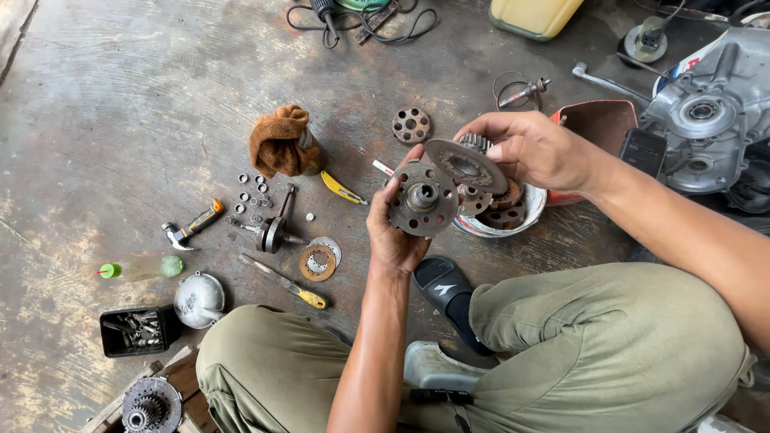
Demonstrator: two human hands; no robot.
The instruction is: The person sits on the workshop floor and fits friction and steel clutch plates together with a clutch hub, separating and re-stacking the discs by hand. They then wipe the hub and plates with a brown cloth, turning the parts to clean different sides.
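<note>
Steel hub (pixel 423 198), round with a ring of holes and a centre boss, sits upright in the left hand (pixel 395 232), fingers clamped round its rim, above the white bowl (pixel 525 218) of greasy parts. Right hand (pixel 533 148) pinches a thin metal disc (pixel 465 164) by its edge, tilted against the hub. Both look rigid, heavy for their size, probably oily, so slippery: grip rims, not faces.
</note>
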